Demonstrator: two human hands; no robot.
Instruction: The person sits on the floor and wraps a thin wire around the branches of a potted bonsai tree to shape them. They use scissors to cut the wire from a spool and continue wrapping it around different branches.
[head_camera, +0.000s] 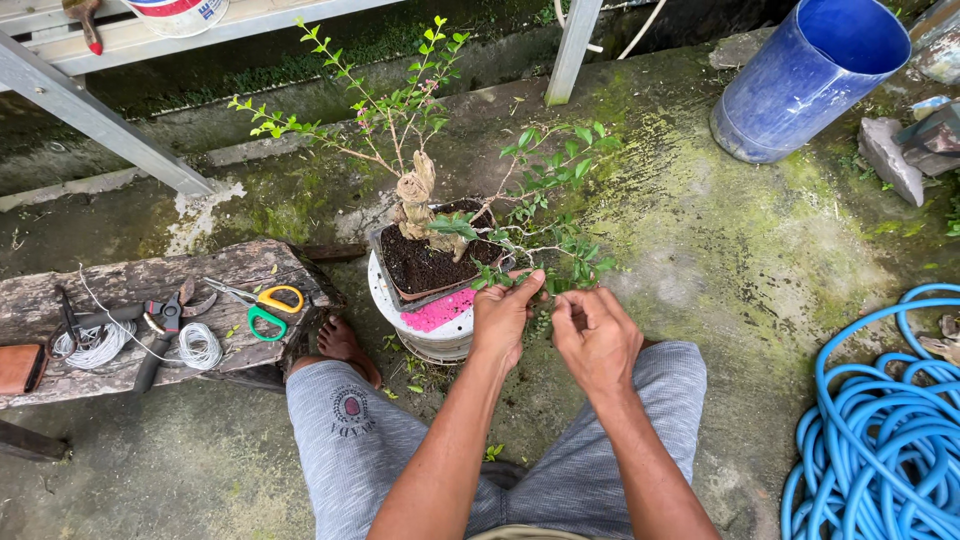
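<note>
both hands (550, 325) pinching low bonsai branch (555, 262)

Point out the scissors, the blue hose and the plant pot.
scissors (262, 304): head view, on the handles.
blue hose (868, 440): head view, on the coils.
plant pot (384, 268): head view, on the left rim.

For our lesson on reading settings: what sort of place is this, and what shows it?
Probably an outdoor yard used for gardening: mossy concrete ground, a coiled blue hose, and a potted bonsai that both hands, left and right, tend.

Rough weathered wooden bench (150, 290) — glossy blue plastic hose (880, 440), mossy concrete floor (740, 250).
</note>
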